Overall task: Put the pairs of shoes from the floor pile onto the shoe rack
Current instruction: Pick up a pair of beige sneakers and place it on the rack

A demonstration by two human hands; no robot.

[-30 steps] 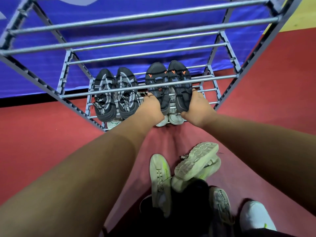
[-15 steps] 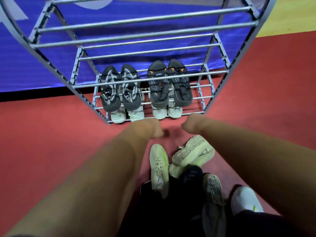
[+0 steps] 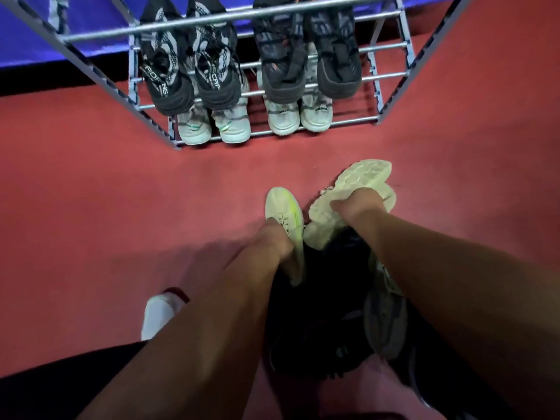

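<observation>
The floor pile lies close in front of me. My left hand (image 3: 274,239) grips a white shoe with a neon-yellow streak (image 3: 283,207). My right hand (image 3: 359,204) grips a pale shoe turned sole-up (image 3: 357,178), lying on its twin. Under them sit black shoes (image 3: 321,313) and a grey shoe (image 3: 385,319). On the grey metal shoe rack (image 3: 391,75) stand two black pairs, one with white pattern (image 3: 188,65) and one with orange marks (image 3: 306,62), above two white pairs (image 3: 212,128) on the lowest shelf.
Red floor (image 3: 91,192) spreads left and right of the pile. A blue banner (image 3: 91,31) hangs behind the rack. My white-socked foot (image 3: 159,313) rests at lower left, and my dark-clothed leg (image 3: 60,386) fills the bottom left corner.
Both hands let go of the black pair with orange marks on the rack, drew back and dropped to the pile. Each now grips a pale shoe. My view tilted down.
</observation>
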